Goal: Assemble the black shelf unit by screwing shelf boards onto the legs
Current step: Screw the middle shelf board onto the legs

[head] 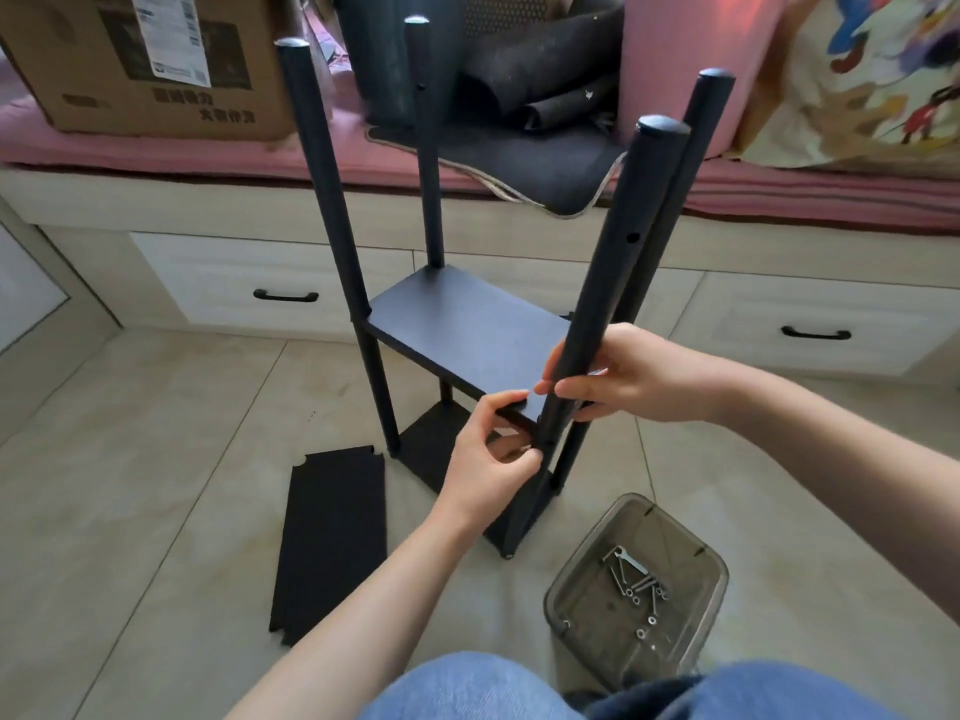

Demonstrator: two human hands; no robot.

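Nearest, a tub point(675, 517) of screws point(636, 584) sits on the floor, a spare board point(332, 537) to its left; the left hand point(488, 459) pinches the shelf point(467, 330) corner, thumb on top, fingers beneath; the right hand point(618, 376) curls round the near leg point(608, 283), which tilts; beyond stand three more legs. Parts look rigid, light, smooth; best gripped low, by the joint.

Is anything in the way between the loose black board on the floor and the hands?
Nothing visible is. The spare board lies flat on bare floor tile, left of the shelf unit. The left hand is busy at the middle shelf's near corner; the right hand grips the front leg.
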